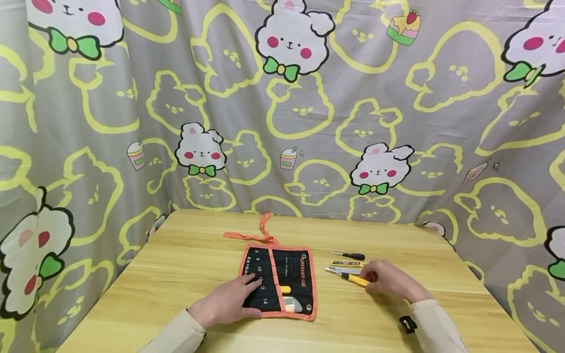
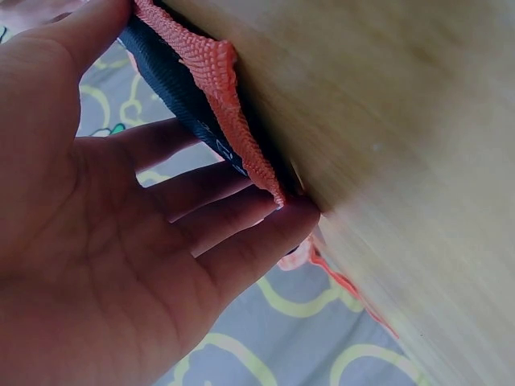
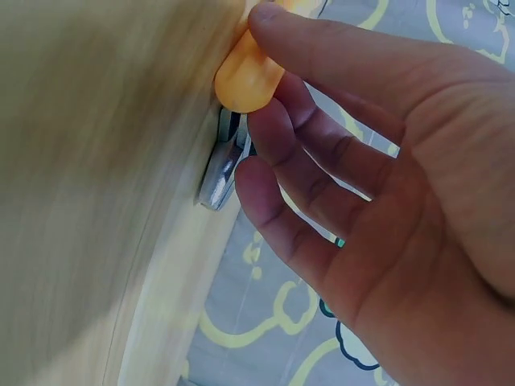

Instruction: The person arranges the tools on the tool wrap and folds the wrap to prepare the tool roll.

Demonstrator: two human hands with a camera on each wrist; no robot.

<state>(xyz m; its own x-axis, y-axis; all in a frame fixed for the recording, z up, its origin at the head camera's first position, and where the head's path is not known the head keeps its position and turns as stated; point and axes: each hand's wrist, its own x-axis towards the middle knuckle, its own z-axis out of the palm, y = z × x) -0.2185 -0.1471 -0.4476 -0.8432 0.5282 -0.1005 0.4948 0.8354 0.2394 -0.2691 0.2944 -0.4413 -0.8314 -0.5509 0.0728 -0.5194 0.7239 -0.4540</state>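
A black tool roll [image 1: 287,274] with orange trim lies unrolled in the middle of the wooden table [image 1: 176,274]. My left hand [image 1: 229,300] rests flat on its left half, fingers straight; in the left wrist view the left hand [image 2: 161,241] touches the roll's orange edge [image 2: 217,72]. To the right of the roll, my right hand [image 1: 386,279] pinches the end of a yellow-handled tool [image 1: 354,279]. In the right wrist view the fingers [image 3: 290,137] lie on the yellow handle [image 3: 245,80], with a metal tool [image 3: 221,173] beside it.
A black screwdriver [image 1: 348,255], a yellow-black flat box [image 1: 346,264] and a silver tool [image 1: 340,270] lie by the right hand. Two small items [image 1: 289,299] sit in the roll's pockets. An orange tie [image 1: 260,235] trails behind. Printed cloth [image 1: 309,122] walls the table.
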